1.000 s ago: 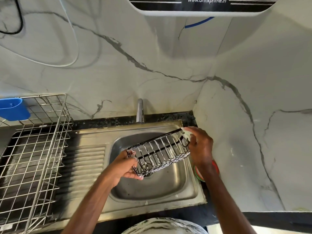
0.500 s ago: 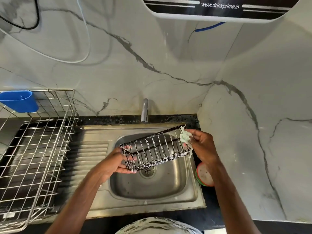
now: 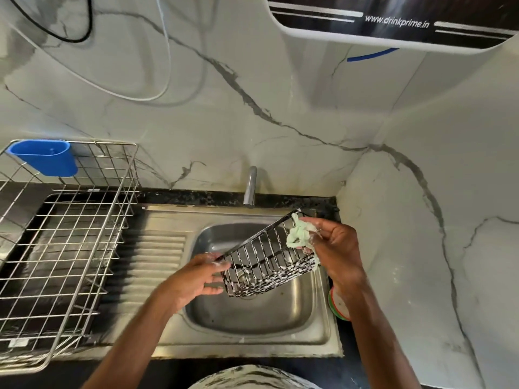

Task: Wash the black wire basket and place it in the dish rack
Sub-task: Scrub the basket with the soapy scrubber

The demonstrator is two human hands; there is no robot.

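The black wire basket (image 3: 266,259), flecked with white suds, hangs tilted over the steel sink (image 3: 258,313), its right end higher. My left hand (image 3: 202,276) grips its lower left end. At the upper right end, my right hand (image 3: 334,245) presses a soapy pale green scrub cloth (image 3: 299,234) against the basket's rim. The metal dish rack (image 3: 64,248) stands on the counter to the left of the sink, with nothing on its wires.
A blue plastic cup (image 3: 46,157) hangs on the rack's back left corner. The tap (image 3: 250,186) rises behind the sink. A round red and green dish (image 3: 338,304) sits at the sink's right edge. Marble walls close in behind and on the right.
The basket has tipped steeper, its right end rising. My right hand with the cloth has shifted along the right end's rim. The view has panned slightly.
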